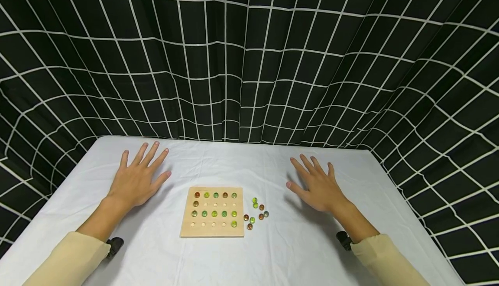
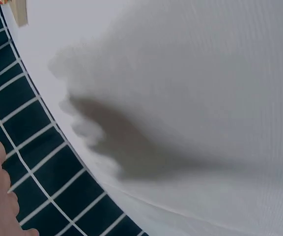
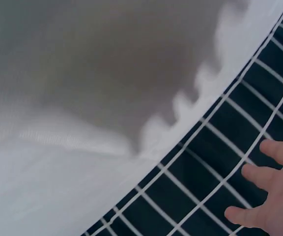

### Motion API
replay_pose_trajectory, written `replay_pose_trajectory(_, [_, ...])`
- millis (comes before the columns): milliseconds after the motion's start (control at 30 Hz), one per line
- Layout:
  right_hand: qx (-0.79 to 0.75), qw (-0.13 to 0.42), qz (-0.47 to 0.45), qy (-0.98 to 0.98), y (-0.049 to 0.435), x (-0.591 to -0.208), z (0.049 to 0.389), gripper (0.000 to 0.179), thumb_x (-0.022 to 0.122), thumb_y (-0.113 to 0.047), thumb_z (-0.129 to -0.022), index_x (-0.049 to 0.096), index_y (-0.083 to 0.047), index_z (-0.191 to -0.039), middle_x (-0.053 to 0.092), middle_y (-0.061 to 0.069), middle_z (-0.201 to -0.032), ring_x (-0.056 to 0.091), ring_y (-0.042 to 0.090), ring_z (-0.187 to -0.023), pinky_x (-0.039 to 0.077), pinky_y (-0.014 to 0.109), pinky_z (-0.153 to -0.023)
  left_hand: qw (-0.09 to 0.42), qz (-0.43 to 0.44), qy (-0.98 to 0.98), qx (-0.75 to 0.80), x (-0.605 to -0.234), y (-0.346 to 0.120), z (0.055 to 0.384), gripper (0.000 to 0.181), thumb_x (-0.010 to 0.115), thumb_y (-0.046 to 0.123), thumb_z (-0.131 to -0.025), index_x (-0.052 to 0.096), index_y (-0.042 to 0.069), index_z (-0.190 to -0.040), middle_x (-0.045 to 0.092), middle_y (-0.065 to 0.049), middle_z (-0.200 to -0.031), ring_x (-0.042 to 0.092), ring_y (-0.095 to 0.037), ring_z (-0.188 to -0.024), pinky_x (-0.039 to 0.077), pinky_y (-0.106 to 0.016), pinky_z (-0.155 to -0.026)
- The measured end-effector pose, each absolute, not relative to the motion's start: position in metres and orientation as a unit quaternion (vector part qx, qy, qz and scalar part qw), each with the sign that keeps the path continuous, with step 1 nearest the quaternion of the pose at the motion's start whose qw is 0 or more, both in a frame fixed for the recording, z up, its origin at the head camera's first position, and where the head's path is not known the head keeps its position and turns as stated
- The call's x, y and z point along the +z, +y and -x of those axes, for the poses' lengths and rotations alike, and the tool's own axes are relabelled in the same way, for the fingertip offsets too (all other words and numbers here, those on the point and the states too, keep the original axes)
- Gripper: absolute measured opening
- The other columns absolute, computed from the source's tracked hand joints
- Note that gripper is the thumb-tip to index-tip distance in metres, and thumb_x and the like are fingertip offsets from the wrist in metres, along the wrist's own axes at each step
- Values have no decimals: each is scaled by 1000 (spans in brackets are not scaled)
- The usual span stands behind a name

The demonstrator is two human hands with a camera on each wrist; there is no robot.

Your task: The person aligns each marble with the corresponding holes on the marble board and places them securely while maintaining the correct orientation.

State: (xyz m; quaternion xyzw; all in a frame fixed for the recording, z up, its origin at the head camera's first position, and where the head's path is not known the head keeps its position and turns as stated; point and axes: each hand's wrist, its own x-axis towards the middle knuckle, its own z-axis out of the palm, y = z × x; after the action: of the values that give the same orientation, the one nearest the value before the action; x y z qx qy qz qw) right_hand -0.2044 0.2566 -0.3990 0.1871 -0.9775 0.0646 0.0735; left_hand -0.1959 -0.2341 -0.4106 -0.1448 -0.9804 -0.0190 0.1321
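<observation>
My left hand [image 1: 136, 182] is held over the white cloth, fingers spread, to the left of a pegboard-like wooden board [image 1: 210, 233]. On the right side my right hand [image 1: 319, 188] hovers likewise, fingers spread and holding nothing. Glass marbles fill the board's far row and its third row. The second row has one brown marble [image 1: 196, 203] at its left end, the nearest row one green marble [image 1: 234, 224] at its right end; other hollows there are bare. Several loose marbles [image 1: 252, 220], green, brown and bluish, lie just right of the board.
A white cloth [image 1: 296, 260] covers the table, with both hands' shadows on it. Behind and at the sides hangs a black curtain [image 1: 234, 60] with a white grid. The board's corner [image 2: 19, 14] shows at the left wrist view's upper left.
</observation>
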Motion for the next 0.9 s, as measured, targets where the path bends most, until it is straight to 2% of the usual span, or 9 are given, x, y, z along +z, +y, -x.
replay_pose_trajectory(167, [95, 76, -235, -964, 248, -397, 196, 72, 53, -58, -97, 38, -19, -155, 37, 12, -158, 30, 39, -145, 12, 74, -110, 107, 170, -979, -31, -408, -226, 190, 67, 41, 55, -103, 31, 17, -158, 18, -12, -165, 14, -38, -150, 8, -69, -114])
replay_pose_trajectory(333, [162, 84, -324, -928, 246, -400, 195, 60, 66, -43, -96, 52, -12, -145, 54, 7, -145, 49, 28, -134, 34, 58, -109, 82, 226, -969, -52, -409, -218, 183, 66, 45, 53, -102, 30, 20, -158, 22, -9, -165, 18, -37, -150, 13, -67, -115])
replay_pose_trajectory(433, [222, 64, -339, -912, 244, -402, 195, 54, 73, -34, -92, 59, -11, -138, 61, 3, -138, 56, 24, -127, 44, 50, -104, 61, 262, -961, -63, -412, -215, 178, 66, 47, 51, -102, 31, 20, -158, 24, -8, -164, 21, -37, -149, 17, -66, -114])
replay_pose_trajectory(633, [318, 11, -325, -891, 234, -405, 192, 49, 80, -25, -86, 66, -8, -129, 69, 1, -125, 62, 19, -121, 47, 47, -102, 29, 285, -954, -84, -418, -210, 170, 66, 51, 50, -101, 33, 20, -157, 27, -7, -163, 22, -35, -149, 16, -66, -115])
replay_pose_trajectory(900, [377, -53, -321, -867, 224, -410, 187, 46, 81, -11, -83, 66, -4, -126, 74, 3, -110, 62, 19, -118, 43, 51, -105, 16, 294, -950, -100, -420, -206, 166, 64, 51, 50, -101, 37, 19, -155, 31, -5, -161, 23, -34, -149, 17, -66, -114])
